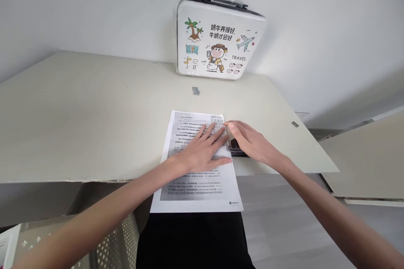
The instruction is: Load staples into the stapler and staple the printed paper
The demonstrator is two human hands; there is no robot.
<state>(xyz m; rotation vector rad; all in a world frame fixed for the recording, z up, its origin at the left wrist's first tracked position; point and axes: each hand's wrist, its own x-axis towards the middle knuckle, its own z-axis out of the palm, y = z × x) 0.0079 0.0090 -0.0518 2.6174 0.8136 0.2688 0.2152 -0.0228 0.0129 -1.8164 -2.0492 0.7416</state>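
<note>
A printed sheet of paper (195, 189) lies at the table's front edge, its lower part sticking out past the edge over dark-clothed legs. My left hand (202, 149) rests flat on it, fingers spread toward the upper right. At the sheet's right side, my right hand (252, 141) is closed over a small black device (238, 149) that looks like a hole punch. The paper's right edge meets this device. Much of the device is hidden under my fingers and palm, so its exact kind is uncertain.
A white case (217, 42) with cartoon prints and a black handle stands at the back against the wall. Grey marks show on the pale table (94, 113). Another pale surface (369, 155) is at right, and a perforated chair (110, 243) at lower left.
</note>
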